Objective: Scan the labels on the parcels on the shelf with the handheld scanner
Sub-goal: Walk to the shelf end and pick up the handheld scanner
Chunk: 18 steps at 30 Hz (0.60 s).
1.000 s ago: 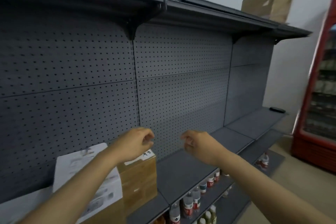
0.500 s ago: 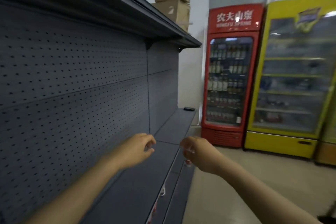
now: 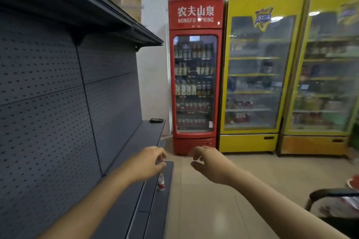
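Scanner [image 3: 156, 120], likely the small dark thing at the shelf's [image 3: 147, 137] far end, lay untouched; no parcels showed. Left hand [image 3: 148, 163] and right hand [image 3: 208, 163] hung loosely curled, empty, so scanning looked unstarted

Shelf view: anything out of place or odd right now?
Yes. Both the left hand and right hand hold nothing, and a small dark device, possibly the scanner, lies alone at the far end of the shelf. No labelled parcels are in view.
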Available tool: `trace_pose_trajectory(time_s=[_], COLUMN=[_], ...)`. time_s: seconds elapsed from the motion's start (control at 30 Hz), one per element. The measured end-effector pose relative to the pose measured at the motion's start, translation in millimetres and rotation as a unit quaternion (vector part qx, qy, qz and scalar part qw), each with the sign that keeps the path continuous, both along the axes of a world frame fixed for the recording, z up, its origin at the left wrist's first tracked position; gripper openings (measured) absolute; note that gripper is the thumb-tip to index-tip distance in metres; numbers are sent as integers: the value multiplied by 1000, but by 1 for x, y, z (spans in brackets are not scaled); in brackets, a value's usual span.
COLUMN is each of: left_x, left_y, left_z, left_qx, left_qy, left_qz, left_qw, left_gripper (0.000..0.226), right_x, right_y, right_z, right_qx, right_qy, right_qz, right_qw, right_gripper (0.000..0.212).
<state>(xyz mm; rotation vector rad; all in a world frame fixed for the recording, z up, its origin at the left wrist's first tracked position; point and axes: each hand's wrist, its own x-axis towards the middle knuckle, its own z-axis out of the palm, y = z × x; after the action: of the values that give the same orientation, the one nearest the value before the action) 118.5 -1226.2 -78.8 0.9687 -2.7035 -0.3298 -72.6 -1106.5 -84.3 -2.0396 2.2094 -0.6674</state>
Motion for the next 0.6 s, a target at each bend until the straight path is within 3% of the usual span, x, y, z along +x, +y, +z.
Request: trace_pose_trajectory(time_s=[0.6], left_x=[-152], left_y=[-278], left_z=[-12], left_qx=[-3], left_qy=[-2], left_qz=[-12], left_qw=[1000], left_gripper=[24], right_x=[-151], right_y=[-268], right_z=[-10], right_qx=[26], right_qy=[-21], right_qz=[-28], right_qw=[999], right_gripper=[30])
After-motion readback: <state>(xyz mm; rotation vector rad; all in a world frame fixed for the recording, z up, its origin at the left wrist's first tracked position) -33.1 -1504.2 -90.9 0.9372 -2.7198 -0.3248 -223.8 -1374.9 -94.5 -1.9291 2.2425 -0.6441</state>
